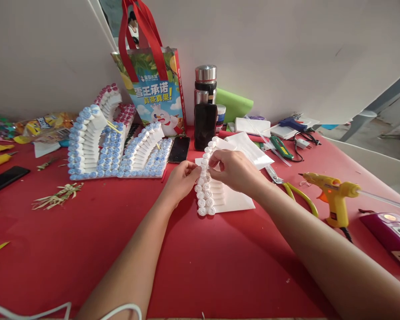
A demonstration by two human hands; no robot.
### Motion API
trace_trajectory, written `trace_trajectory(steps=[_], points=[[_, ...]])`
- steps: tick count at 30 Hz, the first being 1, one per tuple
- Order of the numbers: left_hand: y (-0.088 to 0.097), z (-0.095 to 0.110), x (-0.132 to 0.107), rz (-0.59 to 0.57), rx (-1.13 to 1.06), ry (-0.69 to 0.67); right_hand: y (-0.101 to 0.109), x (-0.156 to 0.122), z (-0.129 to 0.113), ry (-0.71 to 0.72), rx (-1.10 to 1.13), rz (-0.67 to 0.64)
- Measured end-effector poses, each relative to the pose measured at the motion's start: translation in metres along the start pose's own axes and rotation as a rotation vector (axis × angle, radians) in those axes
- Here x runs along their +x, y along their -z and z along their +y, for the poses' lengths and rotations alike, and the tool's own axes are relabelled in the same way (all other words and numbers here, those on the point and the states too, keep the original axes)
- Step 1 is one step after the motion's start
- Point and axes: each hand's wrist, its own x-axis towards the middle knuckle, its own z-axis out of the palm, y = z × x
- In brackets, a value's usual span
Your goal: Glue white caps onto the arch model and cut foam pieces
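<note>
A white craft piece [205, 194] made of rolled rosettes on a white board [236, 202] sits before me on the red table. Its rosettes run in two columns at the near end and curve away at the far end. My left hand [186, 178] pinches the left edge of the rosettes with thumb and fingertips. From the right, my right hand [231, 166] reaches over the board, thumb and index finger closed at the rosette row. What lies between its fingertips is mostly hidden, though it looks like a white rosette.
Blue-and-white rosette pieces [111, 155] stand at the left. Behind are a phone [179, 149], an upright black phone [205, 126], a steel flask [206, 75] and a shopping bag [153, 95]. Scissors [295, 193], a yellow glue gun [335, 193] and a purple power strip [390, 235] lie right.
</note>
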Motion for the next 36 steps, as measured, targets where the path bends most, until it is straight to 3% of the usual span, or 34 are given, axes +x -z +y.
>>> trace_trajectory(steps=[16,23,36], points=[[-0.001,0.001,-0.002,-0.056,-0.015,0.006,0.002,0.000,0.000,0.036,0.023,-0.058],[-0.001,0.007,-0.005,-0.064,-0.018,0.046,0.008,0.003,0.007,-0.019,0.094,0.062],[-0.003,0.005,-0.002,-0.094,-0.112,0.041,-0.001,0.000,0.000,-0.048,0.001,-0.076]])
